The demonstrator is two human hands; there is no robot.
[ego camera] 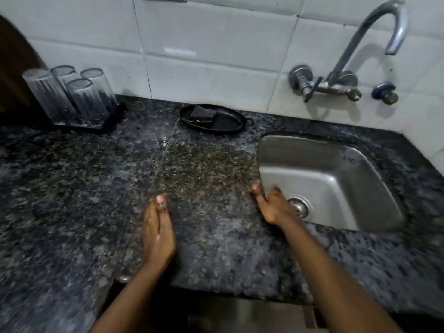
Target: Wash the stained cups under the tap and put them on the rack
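Observation:
Several clear ribbed glass cups (79, 93) stand upside down on a black rack (109, 120) at the far left of the counter. The steel sink (322, 174) on the right is empty, and no water runs from the curved tap (374, 32) on the wall above it. My left hand (158, 231) hovers flat and wet over the middle of the counter, holding nothing. My right hand (272, 205) is open over the sink's near left edge, fingers apart, also holding nothing.
A black oval dish (230, 122) with a dark scrub pad (201, 114) sits at the back of the speckled granite counter (96, 188). A second small valve (385, 92) is on the white tiled wall. The counter's front edge runs under my forearms.

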